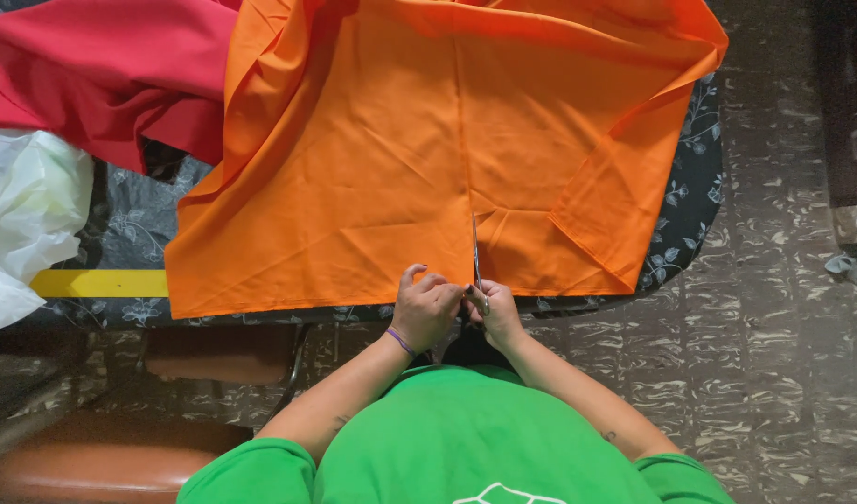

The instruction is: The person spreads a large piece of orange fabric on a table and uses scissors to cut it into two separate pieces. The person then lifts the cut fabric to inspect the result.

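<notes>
table [699,177]: dark floral cover, spans most of view, floor tiles at right
orange cloth [372,168]: spread flat over table middle, near edge just past table's near edge, right side folded over, straight slit running far from near edge at centre
red cloth [102,65]: bunched at far left, tucked under orange cloth's left edge
white bag [22,205]: crumpled plastic, left edge of table, near side of red cloth
stool [102,457]: brown seat, near left, below table level
yellow ruler [97,283]: flat strip along near left table edge, right end under orange cloth
left hand [424,308]: purple wristband, fingers curled, pinching orange cloth's near edge just left of slit
right hand [498,313]: closed around scissors handles, just right of left hand, nearly touching
scissors [476,266]: blades point far, lying in slit, tips inside cloth; blade gap too thin to tell
</notes>
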